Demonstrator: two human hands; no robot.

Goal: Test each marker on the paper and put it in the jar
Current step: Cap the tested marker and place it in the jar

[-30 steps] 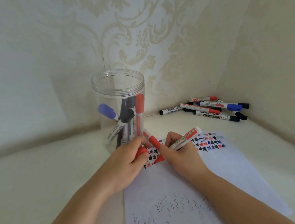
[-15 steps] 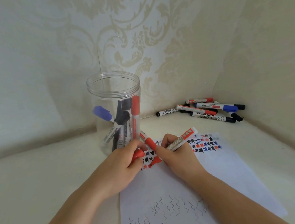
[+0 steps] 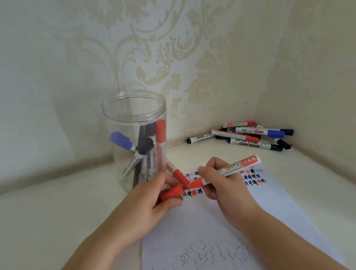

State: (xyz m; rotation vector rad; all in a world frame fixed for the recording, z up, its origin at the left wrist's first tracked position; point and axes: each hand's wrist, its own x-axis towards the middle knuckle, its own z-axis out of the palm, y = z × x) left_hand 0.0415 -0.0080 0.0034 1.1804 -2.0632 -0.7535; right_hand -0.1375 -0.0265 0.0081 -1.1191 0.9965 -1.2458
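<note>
In the head view, the right hand [image 3: 226, 191] grips a red marker [image 3: 229, 170], and its label reads partly "BOARD", with a red field near the back end that carries small characters I cannot read. Its uncapped red tip points left and down over the paper [image 3: 227, 233]. The left hand [image 3: 148, 203] pinches the red cap [image 3: 172, 193] just beside this tip, and a second red marker [image 3: 177, 173] also sticks out from its fingers toward the jar [image 3: 136, 138]. The clear jar stands upright to the left of the paper, near the hands, with blue, black and red markers leaning inside; one label shows "WHITEBOARD". In the corner a pile of markers [image 3: 247, 135] lies well apart from the hands, and there I read "WHITEBOARD" and "WHITEBOARD MARKER".

The paper carries rows of small red, blue and black marks at its far end and wavy test lines at its near end. It lies on a cream surface [image 3: 51, 208], closed by walls with a pale damask wallpaper [image 3: 166, 50].

Compared with one second ago, the cap is pulled further away from the tip, and the hands and the jar appear slightly more to the left in the frame
</note>
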